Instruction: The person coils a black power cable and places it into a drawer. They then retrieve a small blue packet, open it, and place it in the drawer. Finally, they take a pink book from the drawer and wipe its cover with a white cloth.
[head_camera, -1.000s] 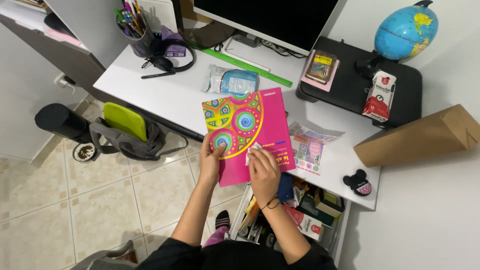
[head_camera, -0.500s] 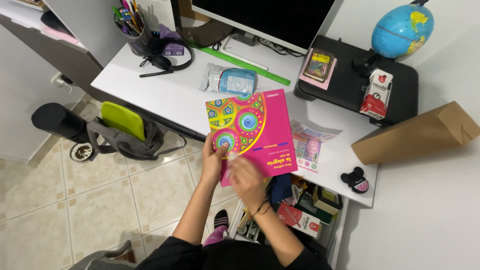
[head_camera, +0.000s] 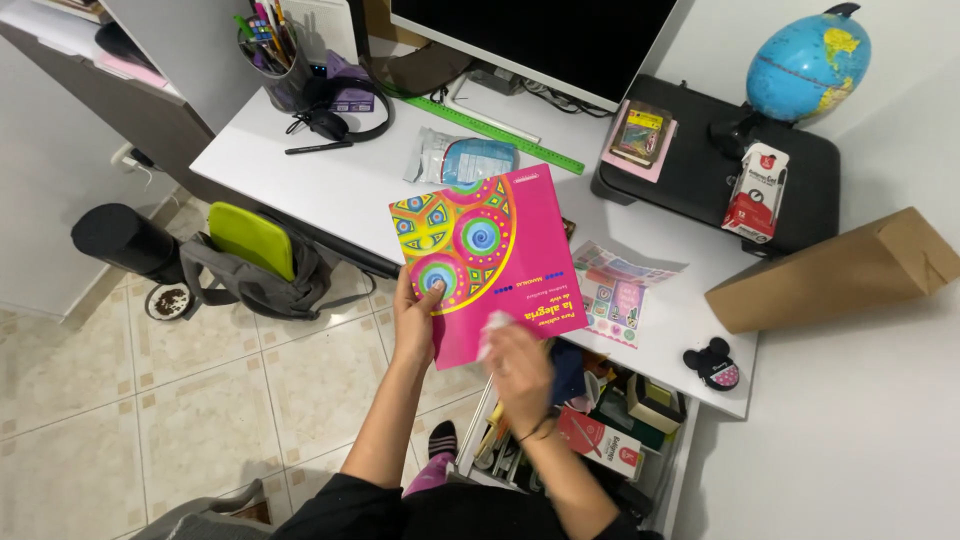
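The white counter (head_camera: 330, 185) fills the upper middle of the view, with a dark monitor (head_camera: 545, 35) standing at its far edge and a black printer (head_camera: 700, 165) at the far right corner. A blue globe (head_camera: 808, 62) sits on the printer's back, a long brown cardboard box (head_camera: 835, 270) leans across the counter's right end, and below the near edge a drawer (head_camera: 585, 425) stands pulled out, crammed with small boxes and stationery. On the tiled floor to the left lies a grey backpack with a lime-green panel (head_camera: 250, 260). A pink book with bright mandala circles on its cover (head_camera: 485, 260) is held above the counter's near edge, tilted, its lower left corner pinched by the left hand (head_camera: 415, 320), thumb on the cover and fingers curled behind. The right hand (head_camera: 518, 365) is blurred at the book's lower right corner, closed around a small white wad (head_camera: 493, 330) that touches the cover; what the wad is cannot be told. Just right of the book a sheet of pastel stickers (head_camera: 615, 295) lies flat on the counter. Beyond the book rest a clear plastic packet with a blue patch (head_camera: 460, 158) and a green ruler (head_camera: 495, 130), and a cup of pens (head_camera: 270, 60) and black headphones (head_camera: 335, 115) sit at the far left. A small black mouse-eared case (head_camera: 712, 362) lies near the right front corner.
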